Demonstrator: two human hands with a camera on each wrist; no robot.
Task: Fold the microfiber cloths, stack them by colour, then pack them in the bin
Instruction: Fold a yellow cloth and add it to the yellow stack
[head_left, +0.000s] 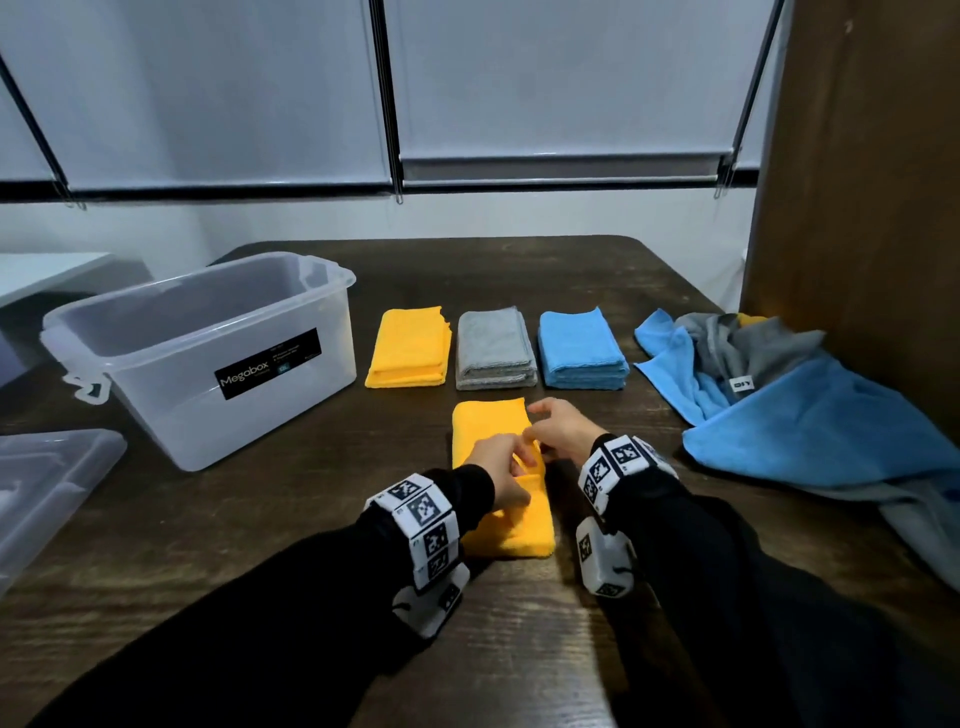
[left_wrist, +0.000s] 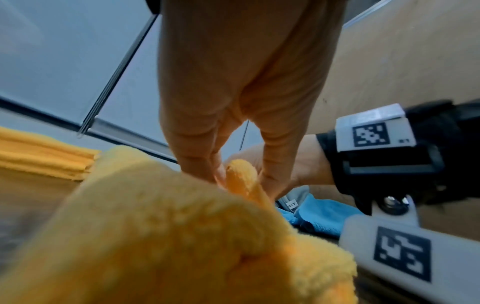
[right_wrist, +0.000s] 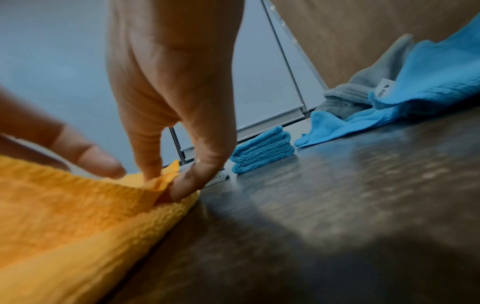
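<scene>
Both my hands on the yellow cloth (head_left: 501, 488) at the table's (head_left: 519, 649) near edge, left hand (head_left: 498, 467) pinching its fold, right hand (head_left: 558, 428) pinching its edge; 3 folded stacks beyond, yellow stack (head_left: 408, 348), grey stack (head_left: 496, 348), blue stack (head_left: 582, 348); bin (head_left: 208, 358) to their left

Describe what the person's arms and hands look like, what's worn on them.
Both arms wear black long sleeves. Each wrist carries a white block band printed with black square markers, plus a white marker-tagged camera housing beneath. The left hand and right hand are bare, no gloves.

Dim, cool, even light; wide-angle bending at the edges; both wrist views blurred up close.
</scene>
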